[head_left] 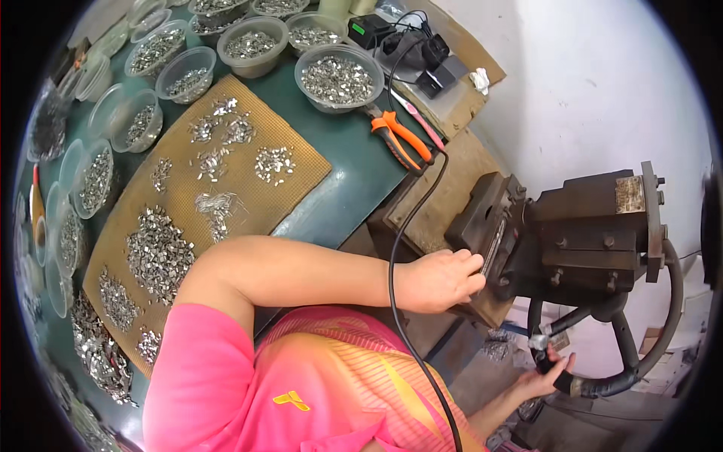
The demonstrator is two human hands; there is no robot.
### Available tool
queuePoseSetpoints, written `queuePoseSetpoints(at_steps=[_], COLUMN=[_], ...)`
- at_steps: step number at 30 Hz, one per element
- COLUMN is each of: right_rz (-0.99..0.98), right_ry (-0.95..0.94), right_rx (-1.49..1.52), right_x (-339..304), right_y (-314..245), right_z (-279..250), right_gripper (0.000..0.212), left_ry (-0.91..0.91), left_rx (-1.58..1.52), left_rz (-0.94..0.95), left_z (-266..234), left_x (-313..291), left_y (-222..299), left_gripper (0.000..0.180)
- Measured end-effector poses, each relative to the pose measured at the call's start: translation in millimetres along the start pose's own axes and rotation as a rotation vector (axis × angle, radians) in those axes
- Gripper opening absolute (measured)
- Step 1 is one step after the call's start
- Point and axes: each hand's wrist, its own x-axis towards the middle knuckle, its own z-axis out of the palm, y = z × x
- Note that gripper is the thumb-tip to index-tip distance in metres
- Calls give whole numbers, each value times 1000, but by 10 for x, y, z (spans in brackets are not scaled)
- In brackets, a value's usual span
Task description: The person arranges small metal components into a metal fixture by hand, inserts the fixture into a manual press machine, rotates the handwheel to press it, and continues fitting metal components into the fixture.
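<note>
The handle (602,386) is grasped by the right hand (548,377); the grip of the left hand (435,281), beside the machine (576,226), cannot be told. Pliers (407,135) are laid at the table's (350,192) right edge.

White wall (602,98), green tabletop (350,203) catching light, dim floor (595,422), apparently grey

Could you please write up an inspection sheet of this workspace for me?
Surface: green tabletop, partly covered by a brown textured mat.
Work items: small metal pieces piled on the mat; dark metal press with a curved handle.
Clutter: plastic tubs of metal pieces; orange-handled pliers.
Hands: left hand at the press, anything held unclear; right hand at the handle.
Cables: black cable crosses before the left forearm.
Surroundings: white wall behind the press.
</note>
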Motion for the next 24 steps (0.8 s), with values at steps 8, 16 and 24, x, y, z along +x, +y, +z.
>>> queuePoseSetpoints(at_steps=[8,16,24], right_rz=[188,234,311], right_ry=[-117,-198,-350], right_rx=[-94,-152,-127], right_x=[655,1600,1949], right_y=[-986,-1563,-1745], right_z=[-101,-178,-148], right_gripper=[46,50,51], left_ry=[-81,-34,20], left_rx=[-15,9,-4], left_rz=[-68,27,56], left_z=[-126,-99,-82], left_x=[5,125,300], left_y=[-33,-235,-483], left_gripper=[34,32,33])
